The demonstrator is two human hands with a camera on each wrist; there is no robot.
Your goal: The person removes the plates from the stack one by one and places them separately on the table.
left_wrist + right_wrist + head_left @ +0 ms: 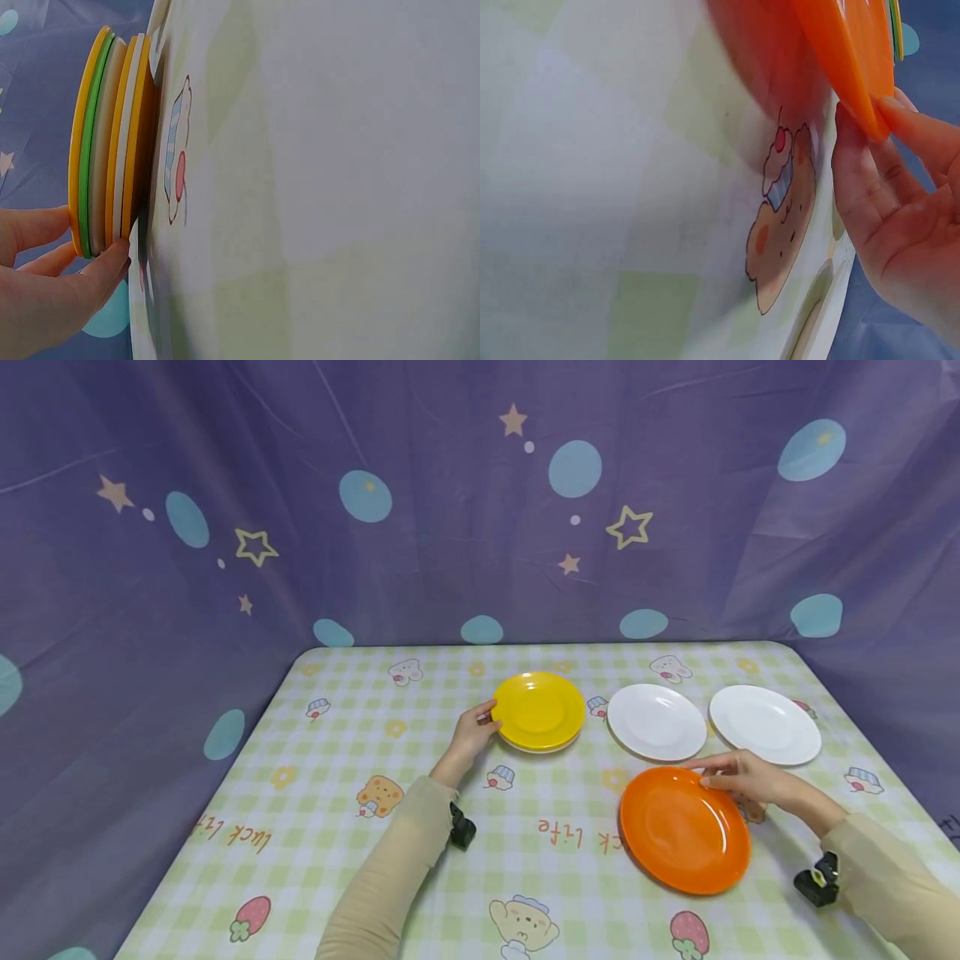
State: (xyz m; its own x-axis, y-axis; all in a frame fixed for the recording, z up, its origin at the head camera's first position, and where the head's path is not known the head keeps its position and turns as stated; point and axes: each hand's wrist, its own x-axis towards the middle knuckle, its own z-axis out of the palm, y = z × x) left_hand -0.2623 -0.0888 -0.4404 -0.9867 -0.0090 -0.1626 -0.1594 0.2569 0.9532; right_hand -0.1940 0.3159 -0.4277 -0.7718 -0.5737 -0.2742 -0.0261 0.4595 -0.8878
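A stack of plates (538, 710) with a yellow one on top stands near the middle of the table. From the side, the left wrist view shows its layers (101, 150) in yellow, green, beige, orange and white. My left hand (474, 735) holds the stack's left rim between thumb and fingers. At the right front, a large orange plate (684, 831) is raised over the cloth, its shadow showing in the right wrist view. My right hand (750, 777) pinches its far right rim, with the thumb (922, 135) on one face and fingers on the other.
Two white plates lie on the right: a round one (656, 722) beside the stack and another (765, 725) farther right, just beyond my right hand. A checked, cartoon-printed cloth (352, 877) covers the table. A purple curtain (450, 568) hangs behind and at the sides.
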